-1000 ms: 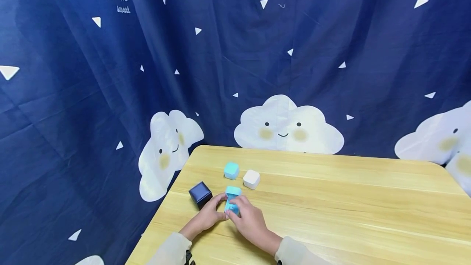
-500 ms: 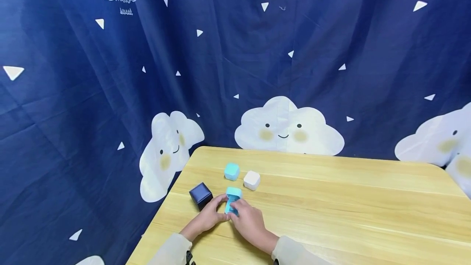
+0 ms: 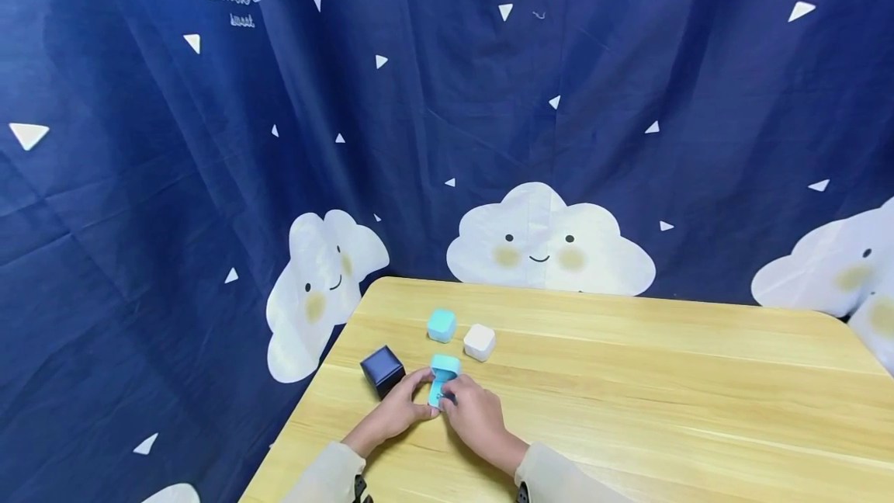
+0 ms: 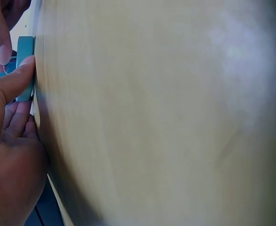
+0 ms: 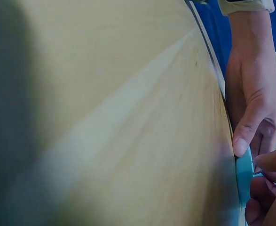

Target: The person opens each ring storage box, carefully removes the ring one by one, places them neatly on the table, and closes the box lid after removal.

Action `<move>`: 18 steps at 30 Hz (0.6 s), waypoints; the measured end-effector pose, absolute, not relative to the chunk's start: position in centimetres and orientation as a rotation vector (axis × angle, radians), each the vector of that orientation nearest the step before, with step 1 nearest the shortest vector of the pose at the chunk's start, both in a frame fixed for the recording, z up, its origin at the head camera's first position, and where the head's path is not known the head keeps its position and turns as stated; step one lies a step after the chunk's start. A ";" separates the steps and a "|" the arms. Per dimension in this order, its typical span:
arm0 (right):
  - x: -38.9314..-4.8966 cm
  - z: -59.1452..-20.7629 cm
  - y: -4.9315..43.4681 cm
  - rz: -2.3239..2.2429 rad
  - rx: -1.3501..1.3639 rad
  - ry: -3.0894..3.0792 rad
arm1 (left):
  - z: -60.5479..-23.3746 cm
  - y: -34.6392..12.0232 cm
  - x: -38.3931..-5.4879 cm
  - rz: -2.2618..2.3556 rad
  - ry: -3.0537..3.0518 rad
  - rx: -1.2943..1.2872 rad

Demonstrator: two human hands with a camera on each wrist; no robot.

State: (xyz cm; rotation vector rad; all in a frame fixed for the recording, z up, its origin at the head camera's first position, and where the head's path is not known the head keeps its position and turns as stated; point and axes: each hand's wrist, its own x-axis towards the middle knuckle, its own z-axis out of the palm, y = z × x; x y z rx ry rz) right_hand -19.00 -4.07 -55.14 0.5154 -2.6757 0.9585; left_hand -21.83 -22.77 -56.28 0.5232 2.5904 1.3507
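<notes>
A small turquoise ring box (image 3: 445, 364) stands on the table with its lid raised. My left hand (image 3: 396, 408) grips its base from the left, thumb at the near side and fingers curled behind; the thumb lies against the box wall (image 4: 25, 47) in the left wrist view. From the right, my right hand (image 3: 478, 416) reaches over the base, thumb and forefinger pinching a thin silver ring (image 4: 5, 69). The ring sits close at the box opening and is partly covered by the fingertips. In the right wrist view, both hands meet around the turquoise base (image 5: 243, 179).
A dark navy box (image 3: 382, 369) stands just left of my left hand. Behind the ring box are a closed turquoise box (image 3: 441, 325) and a white box (image 3: 479, 341). The wooden table (image 3: 663, 386) ends at a blue cloud-printed curtain (image 3: 531, 115).
My right fingertips have shifted slightly to the right over the base, showing more of the box's inside. The left hand keeps its hold, and the other boxes stay put.
</notes>
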 end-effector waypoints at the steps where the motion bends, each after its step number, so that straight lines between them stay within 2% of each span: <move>1: -19.1 -55.2 -4.1 0.963 0.513 -2.675 | -56.2 -22.8 -21.8 1.352 2.588 0.517; 18: -19.7 -55.6 -4.0 1.036 0.477 -2.664 | -56.2 -22.6 -21.8 1.341 2.578 0.511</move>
